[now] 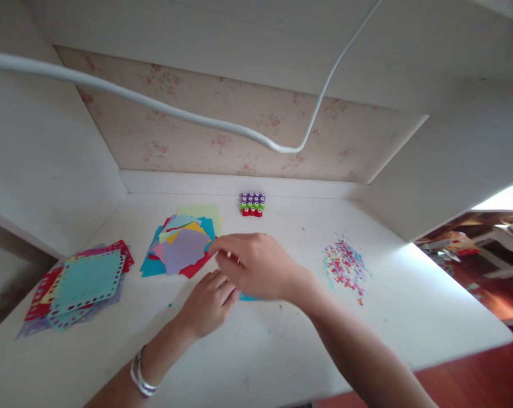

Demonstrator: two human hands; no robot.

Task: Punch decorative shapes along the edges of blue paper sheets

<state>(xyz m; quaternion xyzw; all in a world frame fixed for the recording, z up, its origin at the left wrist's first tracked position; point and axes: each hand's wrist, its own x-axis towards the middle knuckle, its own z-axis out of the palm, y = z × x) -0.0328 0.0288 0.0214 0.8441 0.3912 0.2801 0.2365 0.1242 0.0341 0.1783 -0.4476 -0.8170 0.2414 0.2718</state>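
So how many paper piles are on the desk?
2: a punched pile at the left, a plain pile at centre beside the right hand. A teal scrap peeks from under that hand; more may be hidden.

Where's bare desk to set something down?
Free: right side, between confetti and desk edge; back strip between punches and confetti. Crowded: punched sheets, paper pile, left hand and right hand bunch left of centre.
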